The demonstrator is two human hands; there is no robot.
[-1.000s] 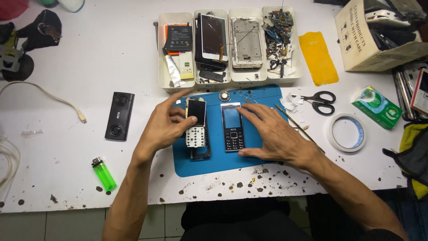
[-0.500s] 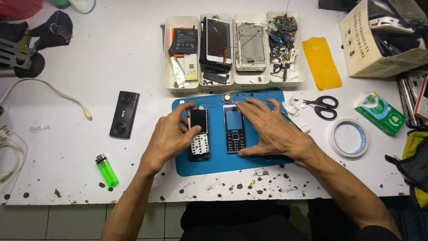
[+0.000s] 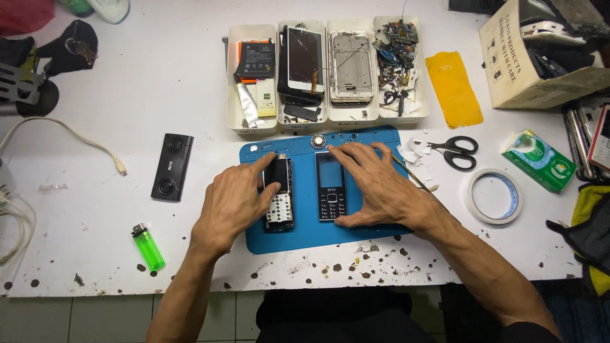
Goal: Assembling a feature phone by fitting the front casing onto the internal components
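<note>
This is a phone repair workshop. A stained white worktop (image 3: 159,95) carries a blue repair mat (image 3: 305,238), where the left grip (image 3: 232,203) rests on an opened phone body (image 3: 278,194) and the right grip (image 3: 375,184) lies beside a black keypad phone (image 3: 331,186). Just beyond both grips stand four white parts trays (image 3: 230,76) holding a battery, a cracked screen, a bare metal frame and loose small components. Right of the right grip lie scissors (image 3: 454,151), a roll of tape (image 3: 492,197) and a cardboard box (image 3: 508,70) of spare pieces. Left of the left grip are a black back cover (image 3: 172,166), a green lighter (image 3: 149,246) and a cable (image 3: 76,136).
</note>
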